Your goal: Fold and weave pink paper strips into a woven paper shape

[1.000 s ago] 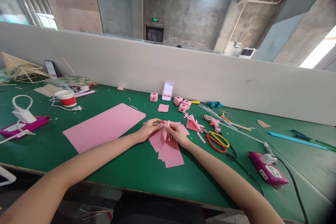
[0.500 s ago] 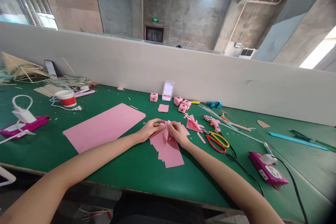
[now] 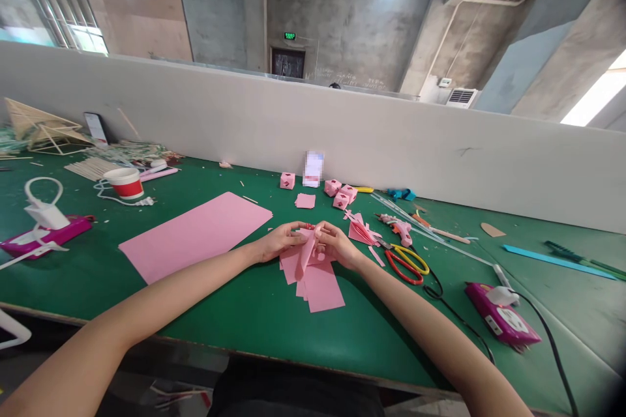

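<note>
Between my two hands is a folded piece of pink paper (image 3: 306, 254), raised above the table. My left hand (image 3: 280, 242) pinches its left side, fingers closed. On the other side my right hand (image 3: 336, 244) grips the paper near its top edge, thumb and fingers together. Under the hands lie several loose pink paper pieces (image 3: 325, 288), spread over one another. A large pink sheet (image 3: 195, 234) lies flat to the left. Beyond the hands is a small stack of pink squares (image 3: 306, 201). Folded pink paper cubes (image 3: 287, 180) stand near the partition.
Scissors (image 3: 405, 264) with red and yellow handles, a pink glue gun (image 3: 398, 228) and paper scraps (image 3: 362, 229) lie right of my hands. A phone (image 3: 313, 169) leans on the partition (image 3: 220, 114). Purple power strips (image 3: 503, 319) with cords and a paper cup (image 3: 123, 184) occupy the sides.
The folded paper between my hands has tilted, its lower end swinging left. My right hand has turned slightly and its fingers have shifted on the paper. My left hand has barely moved.
</note>
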{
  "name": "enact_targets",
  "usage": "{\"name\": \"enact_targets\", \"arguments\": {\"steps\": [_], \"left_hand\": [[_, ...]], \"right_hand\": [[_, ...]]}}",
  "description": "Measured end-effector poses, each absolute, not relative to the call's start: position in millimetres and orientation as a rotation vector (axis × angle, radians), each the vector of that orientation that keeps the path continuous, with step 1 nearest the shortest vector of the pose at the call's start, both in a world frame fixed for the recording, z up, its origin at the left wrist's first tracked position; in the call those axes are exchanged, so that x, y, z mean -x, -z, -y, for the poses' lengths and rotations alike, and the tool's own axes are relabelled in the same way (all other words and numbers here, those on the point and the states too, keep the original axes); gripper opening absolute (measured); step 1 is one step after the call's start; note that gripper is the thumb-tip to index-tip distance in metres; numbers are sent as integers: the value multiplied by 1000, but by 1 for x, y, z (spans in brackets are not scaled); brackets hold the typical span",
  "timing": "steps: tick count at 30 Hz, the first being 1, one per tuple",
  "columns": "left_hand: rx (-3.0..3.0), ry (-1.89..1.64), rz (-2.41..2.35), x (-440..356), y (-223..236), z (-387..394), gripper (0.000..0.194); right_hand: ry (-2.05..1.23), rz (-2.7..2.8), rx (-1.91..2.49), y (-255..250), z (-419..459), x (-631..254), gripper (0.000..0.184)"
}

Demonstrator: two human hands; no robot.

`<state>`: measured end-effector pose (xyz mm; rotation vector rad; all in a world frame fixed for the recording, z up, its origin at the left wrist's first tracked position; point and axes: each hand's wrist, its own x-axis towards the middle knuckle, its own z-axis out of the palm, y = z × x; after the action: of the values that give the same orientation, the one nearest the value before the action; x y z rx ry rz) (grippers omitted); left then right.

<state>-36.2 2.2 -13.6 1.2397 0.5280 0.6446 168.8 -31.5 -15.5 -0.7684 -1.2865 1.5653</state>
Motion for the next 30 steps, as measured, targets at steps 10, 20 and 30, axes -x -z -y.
{"name": "enact_targets", "arguments": {"steps": [10, 20, 30], "left_hand": [[-1291, -538, -477, 42, 11, -6, 63], [-1302, -492, -490, 42, 9, -8, 63], [-1298, -457, -424, 42, 7, -7, 60]], "right_hand": [[-1489, 1744, 925, -10, 38, -179, 34], [-1655, 1919, 924, -18, 44, -171, 32], [-1683, 1968, 897, -22, 48, -164, 33]]}}
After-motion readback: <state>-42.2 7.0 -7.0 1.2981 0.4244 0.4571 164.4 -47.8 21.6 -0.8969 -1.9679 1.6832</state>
